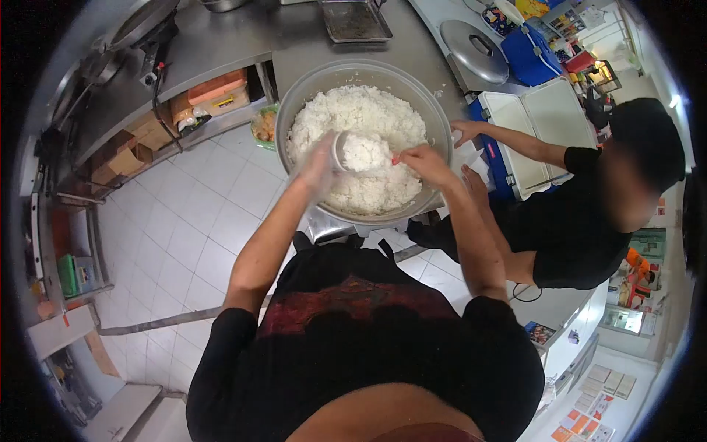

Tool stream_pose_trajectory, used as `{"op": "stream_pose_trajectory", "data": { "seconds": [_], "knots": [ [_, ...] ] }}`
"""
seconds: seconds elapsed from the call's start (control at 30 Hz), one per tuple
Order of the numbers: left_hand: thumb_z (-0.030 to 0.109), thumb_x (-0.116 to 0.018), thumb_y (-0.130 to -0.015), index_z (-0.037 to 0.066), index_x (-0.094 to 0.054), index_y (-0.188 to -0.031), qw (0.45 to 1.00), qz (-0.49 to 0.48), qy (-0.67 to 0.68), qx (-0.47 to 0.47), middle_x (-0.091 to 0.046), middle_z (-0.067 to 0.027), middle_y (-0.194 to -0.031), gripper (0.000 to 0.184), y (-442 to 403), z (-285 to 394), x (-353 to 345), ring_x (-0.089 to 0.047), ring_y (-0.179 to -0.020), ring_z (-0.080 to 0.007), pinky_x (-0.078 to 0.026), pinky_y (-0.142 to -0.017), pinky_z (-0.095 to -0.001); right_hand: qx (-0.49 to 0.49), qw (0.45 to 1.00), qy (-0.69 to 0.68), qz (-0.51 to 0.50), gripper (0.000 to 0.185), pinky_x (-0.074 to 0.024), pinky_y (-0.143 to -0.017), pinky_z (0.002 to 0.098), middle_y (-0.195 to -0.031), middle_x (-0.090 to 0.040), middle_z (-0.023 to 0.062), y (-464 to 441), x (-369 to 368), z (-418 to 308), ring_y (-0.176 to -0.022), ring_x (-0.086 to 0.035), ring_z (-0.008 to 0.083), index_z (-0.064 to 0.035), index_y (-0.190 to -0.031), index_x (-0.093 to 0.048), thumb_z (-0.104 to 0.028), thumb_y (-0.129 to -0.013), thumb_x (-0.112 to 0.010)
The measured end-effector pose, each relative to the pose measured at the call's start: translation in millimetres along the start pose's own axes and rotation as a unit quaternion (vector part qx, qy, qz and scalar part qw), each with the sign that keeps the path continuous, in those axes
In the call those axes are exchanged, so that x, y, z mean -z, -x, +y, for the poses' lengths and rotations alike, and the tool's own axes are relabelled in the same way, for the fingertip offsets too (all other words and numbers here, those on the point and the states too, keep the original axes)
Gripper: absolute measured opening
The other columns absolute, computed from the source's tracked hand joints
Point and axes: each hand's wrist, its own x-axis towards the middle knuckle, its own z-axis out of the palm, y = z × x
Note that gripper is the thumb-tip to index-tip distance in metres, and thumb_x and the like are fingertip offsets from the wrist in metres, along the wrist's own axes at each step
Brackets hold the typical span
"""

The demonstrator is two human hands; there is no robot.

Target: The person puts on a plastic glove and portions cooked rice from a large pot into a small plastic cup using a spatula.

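Note:
A wide metal pot (361, 68) full of cooked white rice (324, 110) stands in front of me. Over the rice, my left hand (318, 166), somewhat blurred and seemingly in a clear glove, grips the side of a round bowl (339, 152). White rice fills the bowl's opening. My right hand (427, 163) is closed around the red handle (396, 158) of a serving utensil at the bowl's right side. The utensil's head is hidden by rice, so its exact kind does not show.
To the right, a co-worker (582, 214) in black has hands near the pot's rim, beside an open blue-and-white cooler (508, 121). A large metal lid (473, 51), a metal tray (356, 22) and a closed blue cooler (530, 55) sit farther back. Tiled floor (184, 199) lies left.

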Motion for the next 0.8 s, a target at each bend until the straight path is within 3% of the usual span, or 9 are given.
{"op": "stream_pose_trajectory", "data": {
  "seconds": [0.1, 0.17, 0.23, 0.37, 0.47, 0.57, 0.67, 0.7, 0.8],
  "knots": [
    [0.049, -0.03, -0.1, 0.008, -0.051, -0.129, 0.99, -0.081, 0.08, 0.077, -0.06, -0.0149, -0.117, 0.055, -32.3, -29.1, -10.0, -0.059, -0.103, -0.0282, -0.056, -0.075, -0.0379, 0.091, 0.963, 0.245, 0.07, 0.029, -0.0513, -0.066, 0.0378, -0.074, -0.069, 0.0159, -10.2, 9.1, -42.2, -0.067, -0.066, 0.0251, -0.003, -0.079, -0.073, -0.03, -0.082, -0.065],
    [0.041, -0.03, -0.102, 0.008, -0.051, -0.129, 0.977, -0.115, 0.148, 0.105, -0.06, -0.0151, -0.114, 0.048, -69.8, -66.6, 2.2, -0.062, -0.093, -0.0303, -0.057, -0.074, -0.0406, 0.136, 0.899, 0.404, 0.098, 0.025, -0.0528, -0.064, 0.0404, -0.077, -0.069, 0.0166, -4.0, 9.8, -66.1, -0.067, -0.067, 0.0293, -0.0028, -0.077, -0.071, -0.026, -0.081, -0.064],
    [0.038, -0.029, -0.101, 0.008, -0.052, -0.126, 0.961, -0.104, 0.236, 0.102, -0.06, -0.0146, -0.111, 0.045, -65.3, -70.6, -10.8, -0.062, -0.089, -0.0297, -0.058, -0.069, -0.0376, 0.179, 0.825, 0.528, 0.088, 0.02, -0.0542, -0.063, 0.0421, -0.081, -0.069, 0.0159, 0.0, 15.6, -82.2, -0.07, -0.068, 0.0321, -0.0034, -0.078, -0.07, -0.021, -0.081, -0.061],
    [0.037, -0.029, -0.101, 0.008, -0.054, -0.122, 0.93, -0.094, 0.322, 0.151, -0.061, -0.0142, -0.109, 0.043, -80.6, -86.1, -1.1, -0.062, -0.084, -0.0278, -0.057, -0.064, -0.0347, 0.227, 0.823, 0.49, 0.177, 0.023, -0.0541, -0.06, 0.0403, -0.076, -0.066, 0.0097, 23.3, 8.7, -69.4, -0.067, -0.068, 0.0283, -0.0056, -0.1, -0.067, -0.017, -0.084, -0.057],
    [0.04, -0.028, -0.101, 0.008, -0.054, -0.121, 0.955, -0.037, 0.291, 0.052, -0.062, -0.0124, -0.108, 0.046, -87.0, -83.6, -8.1, -0.061, -0.089, -0.0259, -0.055, -0.07, -0.0351, 0.231, 0.832, 0.47, 0.185, 0.034, -0.0553, -0.058, 0.0377, -0.081, -0.066, 0.0097, 37.1, -24.7, -41.8, -0.068, -0.069, 0.0266, -0.0038, -0.113, -0.063, -0.013, -0.081, -0.057],
    [0.059, -0.024, -0.098, 0.014, -0.052, -0.127, 0.97, 0.037, 0.236, 0.038, -0.061, -0.007, -0.117, 0.061, -78.6, -74.7, -9.5, -0.059, -0.099, -0.0224, -0.051, -0.08, -0.037, 0.224, 0.848, 0.444, 0.184, 0.033, -0.055, -0.057, 0.0373, -0.081, -0.067, 0.009, 40.6, -42.1, -30.9, -0.067, -0.068, 0.0252, -0.0056, -0.118, -0.062, -0.016, -0.088, -0.054],
    [0.06, -0.021, -0.098, 0.014, -0.051, -0.13, 0.98, 0.033, 0.198, -0.003, -0.059, -0.0061, -0.123, 0.063, -46.1, -53.1, -22.0, -0.057, -0.107, -0.0222, -0.048, -0.087, -0.0394, 0.208, 0.875, 0.325, 0.292, 0.022, -0.0509, -0.055, 0.0378, -0.075, -0.064, 0.0088, 41.8, -26.1, -30.7, -0.062, -0.066, 0.0261, -0.0104, -0.105, -0.07, -0.021, -0.09, -0.057],
    [0.061, -0.022, -0.098, 0.014, -0.051, -0.131, 0.979, 0.02, 0.201, -0.018, -0.06, -0.0072, -0.123, 0.064, -47.9, -51.6, -20.7, -0.058, -0.108, -0.023, -0.049, -0.087, -0.0398, 0.192, 0.881, 0.211, 0.378, 0.022, -0.0482, -0.053, 0.0351, -0.061, -0.058, 0.0054, 40.4, -25.7, -28.9, -0.053, -0.06, 0.02, -0.0095, -0.099, -0.071, -0.022, -0.095, -0.054],
    [0.061, -0.023, -0.098, 0.011, -0.05, -0.133, 0.979, 0.014, 0.193, -0.056, -0.06, -0.01, -0.123, 0.067, -45.5, -51.4, -21.5, -0.059, -0.11, -0.0252, -0.05, -0.087, -0.0407, 0.046, 0.967, -0.112, 0.223, 0.024, -0.0429, -0.045, 0.0316, -0.052, -0.046, -0.0021, 32.5, -43.6, 29.6, -0.045, -0.049, 0.0113, -0.0079, -0.097, -0.071, -0.022, -0.097, -0.051]
  ]
}}
